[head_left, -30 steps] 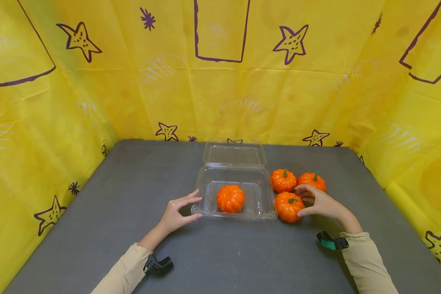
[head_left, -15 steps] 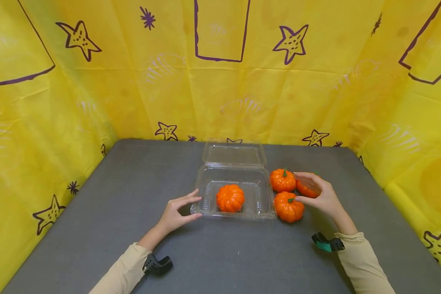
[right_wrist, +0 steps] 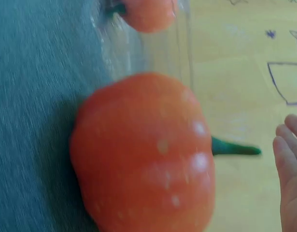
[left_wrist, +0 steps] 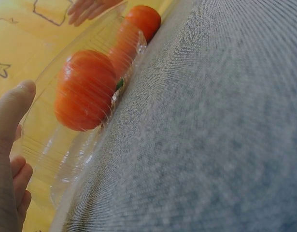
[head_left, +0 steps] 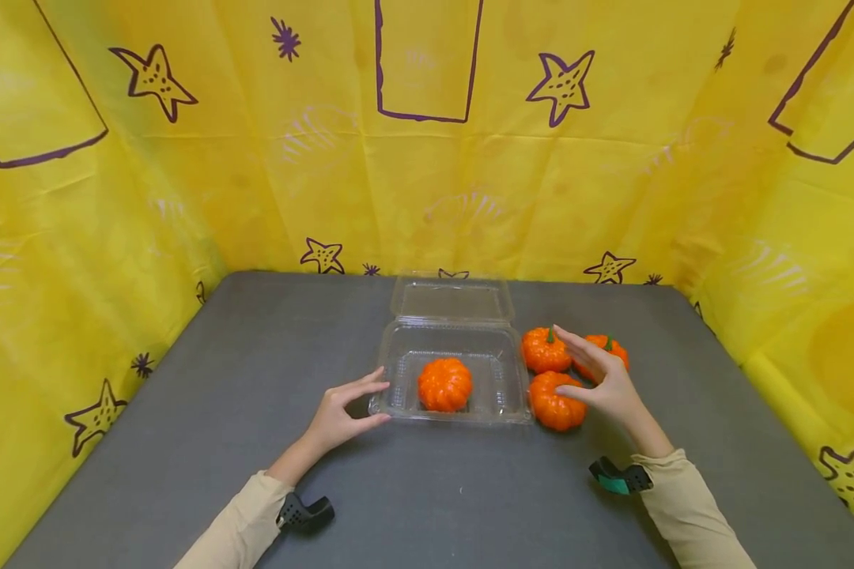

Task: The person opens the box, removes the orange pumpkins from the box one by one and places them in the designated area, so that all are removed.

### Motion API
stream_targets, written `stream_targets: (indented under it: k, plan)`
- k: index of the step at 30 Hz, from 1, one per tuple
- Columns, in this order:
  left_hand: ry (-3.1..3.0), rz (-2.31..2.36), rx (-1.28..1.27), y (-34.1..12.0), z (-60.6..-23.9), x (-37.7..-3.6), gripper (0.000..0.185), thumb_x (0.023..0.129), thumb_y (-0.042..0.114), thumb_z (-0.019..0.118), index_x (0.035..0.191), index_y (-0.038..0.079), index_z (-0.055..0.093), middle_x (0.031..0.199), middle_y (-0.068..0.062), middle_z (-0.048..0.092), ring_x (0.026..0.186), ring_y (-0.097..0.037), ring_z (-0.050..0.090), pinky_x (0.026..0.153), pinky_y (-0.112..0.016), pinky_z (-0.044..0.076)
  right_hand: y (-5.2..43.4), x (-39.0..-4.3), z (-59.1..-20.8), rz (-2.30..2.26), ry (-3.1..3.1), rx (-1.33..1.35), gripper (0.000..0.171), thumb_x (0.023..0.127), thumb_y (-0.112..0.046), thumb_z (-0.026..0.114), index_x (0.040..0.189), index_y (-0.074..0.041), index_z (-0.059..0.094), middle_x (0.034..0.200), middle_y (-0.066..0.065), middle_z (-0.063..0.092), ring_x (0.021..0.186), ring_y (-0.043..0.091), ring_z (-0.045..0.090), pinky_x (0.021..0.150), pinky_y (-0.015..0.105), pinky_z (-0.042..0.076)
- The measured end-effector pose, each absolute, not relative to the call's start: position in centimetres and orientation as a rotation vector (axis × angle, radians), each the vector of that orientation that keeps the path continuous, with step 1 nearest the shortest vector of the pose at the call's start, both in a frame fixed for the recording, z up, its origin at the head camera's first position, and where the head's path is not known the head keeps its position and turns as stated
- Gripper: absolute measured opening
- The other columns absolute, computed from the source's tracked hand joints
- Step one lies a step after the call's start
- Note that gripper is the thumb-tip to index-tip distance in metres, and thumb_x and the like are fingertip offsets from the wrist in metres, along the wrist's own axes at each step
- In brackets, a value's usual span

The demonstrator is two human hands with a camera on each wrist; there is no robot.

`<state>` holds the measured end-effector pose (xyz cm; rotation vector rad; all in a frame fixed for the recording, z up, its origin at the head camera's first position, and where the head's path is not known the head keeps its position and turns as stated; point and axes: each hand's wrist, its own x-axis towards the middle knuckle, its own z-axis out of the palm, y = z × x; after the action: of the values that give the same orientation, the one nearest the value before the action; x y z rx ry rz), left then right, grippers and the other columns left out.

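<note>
A clear plastic clamshell container [head_left: 494, 359] lies with its lid folded back, and one small orange pumpkin [head_left: 444, 385] sits in its base. At the container's left edge is my left hand [head_left: 338, 412], thumb and fingers extended to the rim; the left wrist view shows the thumb [left_wrist: 15, 108] beside the clear wall. My right hand [head_left: 612, 387] hovers with fingers spread over the pumpkins to the right, holding nothing. Below it are a front pumpkin [head_left: 551, 409], a back-left pumpkin [head_left: 541, 354] and a back-right pumpkin [head_left: 617, 352], partly covered by the hand.
The three pumpkins stand close together against the container's right side. A grey cloth-covered table [head_left: 256, 340] lies beneath everything. Yellow printed fabric [head_left: 427, 174] walls its back and sides. Each wrist wears a black strap mount, such as the right one [head_left: 619, 476].
My right hand has left the front pumpkin's right side, risen over the back-right one, then shifted left above the group with fingers more extended. The left hand has stayed at the container.
</note>
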<state>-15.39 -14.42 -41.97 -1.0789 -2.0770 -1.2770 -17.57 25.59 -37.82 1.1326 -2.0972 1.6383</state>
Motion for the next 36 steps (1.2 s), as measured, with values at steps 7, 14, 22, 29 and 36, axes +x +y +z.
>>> stream_targets:
  k: [7,14,22,29,36]
  plan:
    - [-2.093,-1.274,-1.067,-14.3,-41.9,-15.3,0.045,0.056,-0.007,0.079,0.098,-0.010,0.063,0.108,-0.033,0.053,0.096,-0.044,0.054,0.089,-0.026,0.040,23.2,-17.6,-37.4,1.600,-2.041,1.238,0.074,0.060,0.020,0.071,0.126,0.016,0.037,0.130,0.031,0.037,0.120,0.028,0.039,0.095,0.030,0.035]
    - [-2.075,-1.284,-1.078,-14.2,-42.0,-15.3,0.047,0.055,-0.008,0.079,0.100,-0.006,0.064,0.107,-0.033,0.053,0.095,-0.044,0.054,0.089,-0.026,0.040,22.0,-18.3,-38.5,1.595,-2.131,1.212,0.076,0.061,0.012,0.075,0.129,0.009,0.039,0.132,0.024,0.039,0.121,0.029,0.038,0.094,0.039,0.033]
    - [-2.077,-1.280,-1.076,-14.4,-42.1,-15.3,0.045,0.056,-0.007,0.079,0.097,-0.011,0.063,0.108,-0.032,0.053,0.096,-0.042,0.054,0.089,-0.025,0.039,20.3,-17.9,-37.1,1.576,-2.150,1.213,0.075,0.061,0.017,0.072,0.128,0.011,0.040,0.131,0.026,0.039,0.122,0.023,0.038,0.094,0.041,0.033]
    - [-2.081,-1.271,-1.068,-14.5,-42.0,-15.2,0.045,0.056,-0.006,0.079,0.098,-0.009,0.064,0.108,-0.032,0.054,0.095,-0.043,0.055,0.089,-0.025,0.040,17.9,-17.7,-35.3,1.594,-2.161,1.303,0.071,0.062,0.018,0.071,0.124,0.019,0.038,0.128,0.035,0.035,0.122,0.027,0.036,0.095,0.041,0.032]
    - [-2.078,-1.287,-1.073,-14.5,-42.1,-15.3,0.046,0.056,-0.007,0.079,0.099,-0.007,0.064,0.108,-0.033,0.053,0.096,-0.044,0.054,0.090,-0.026,0.039,15.9,-18.3,-35.5,1.626,-2.119,1.401,0.069,0.061,0.019,0.072,0.121,0.020,0.039,0.126,0.037,0.036,0.120,0.031,0.039,0.093,0.042,0.034]
